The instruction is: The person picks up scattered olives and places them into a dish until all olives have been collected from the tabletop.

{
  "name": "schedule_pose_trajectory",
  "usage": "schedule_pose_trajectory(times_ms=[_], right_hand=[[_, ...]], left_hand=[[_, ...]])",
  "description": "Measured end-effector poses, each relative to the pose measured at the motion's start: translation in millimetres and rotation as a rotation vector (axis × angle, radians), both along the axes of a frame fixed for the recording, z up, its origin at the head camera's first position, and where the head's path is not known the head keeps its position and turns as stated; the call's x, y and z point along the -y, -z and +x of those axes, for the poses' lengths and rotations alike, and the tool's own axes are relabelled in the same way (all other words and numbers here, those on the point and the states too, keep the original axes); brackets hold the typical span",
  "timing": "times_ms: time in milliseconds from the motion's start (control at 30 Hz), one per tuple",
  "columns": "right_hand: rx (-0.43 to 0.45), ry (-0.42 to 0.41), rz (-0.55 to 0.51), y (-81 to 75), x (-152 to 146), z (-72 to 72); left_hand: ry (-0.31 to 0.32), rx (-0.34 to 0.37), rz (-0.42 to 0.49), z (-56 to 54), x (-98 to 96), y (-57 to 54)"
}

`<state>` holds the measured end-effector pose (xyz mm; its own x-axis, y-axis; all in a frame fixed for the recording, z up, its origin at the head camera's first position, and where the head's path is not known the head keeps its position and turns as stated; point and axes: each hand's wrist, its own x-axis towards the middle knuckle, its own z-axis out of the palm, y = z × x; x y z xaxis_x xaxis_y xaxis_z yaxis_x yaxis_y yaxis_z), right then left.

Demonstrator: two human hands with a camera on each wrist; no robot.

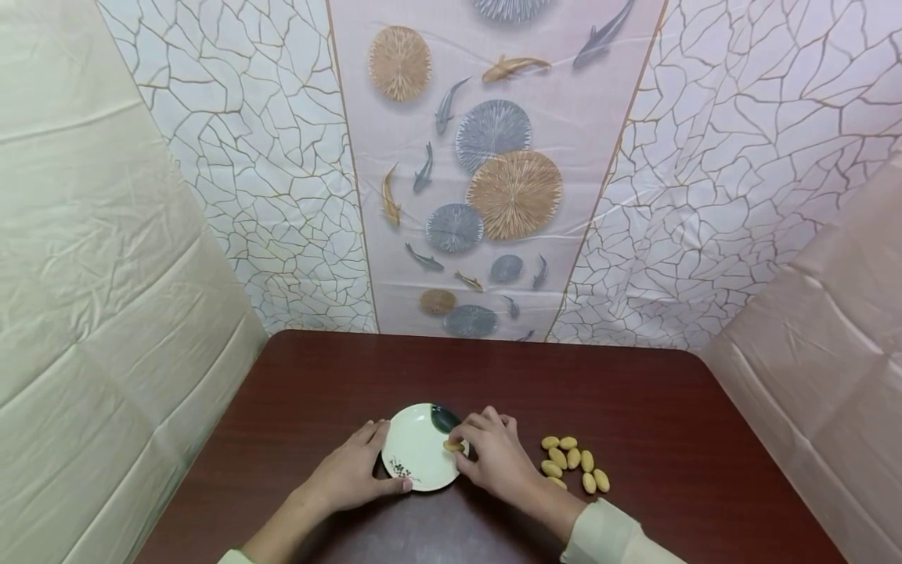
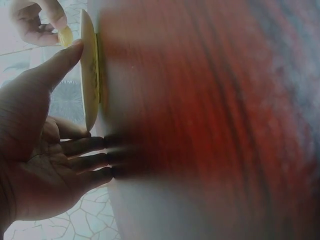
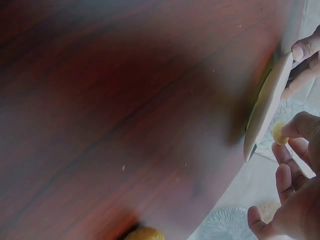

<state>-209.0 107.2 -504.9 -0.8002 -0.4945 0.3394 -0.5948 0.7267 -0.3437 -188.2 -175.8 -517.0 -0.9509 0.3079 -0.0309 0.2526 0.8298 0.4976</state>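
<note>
A round white plate (image 1: 421, 448) with a dark green patch and a small dark sprig pattern lies on the table. My left hand (image 1: 352, 468) rests against its left side, thumb on the near rim and fairly straight fingers along the edge. Over the plate's right side, my right hand (image 1: 496, 454) pinches a small yellow oval piece (image 1: 453, 446) between thumb and fingertips. In the right wrist view, that oval piece (image 3: 280, 133) has a rough surface and is held just above the plate (image 3: 267, 110). The left wrist view shows the left fingertips reaching down to the tabletop.
Several similar yellow oval pieces (image 1: 558, 458) lie in a loose group right of the right hand. The dark red-brown table (image 1: 338, 376) ends at a patterned cloth backdrop (image 1: 465, 258), with pale cloth walls (image 1: 141, 313) on both sides.
</note>
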Motion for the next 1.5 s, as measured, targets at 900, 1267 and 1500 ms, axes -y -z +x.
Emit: schedule_pose_trajectory(times_ms=[900,1267,1500], right_hand=[[-0.066,-0.013,0.043,15.6,26.9,-3.9],[-0.049,-0.019,0.036,19.5,28.7,-2.1],[-0.032,-0.007,0.039,16.4,26.0,-1.6]], left_hand=[[0.005,0.013,0.000,-1.0,-0.2,1.8],[0.001,0.028,0.006,-0.2,-0.6,1.7],[0.003,0.010,0.013,-0.1,0.6,1.6]])
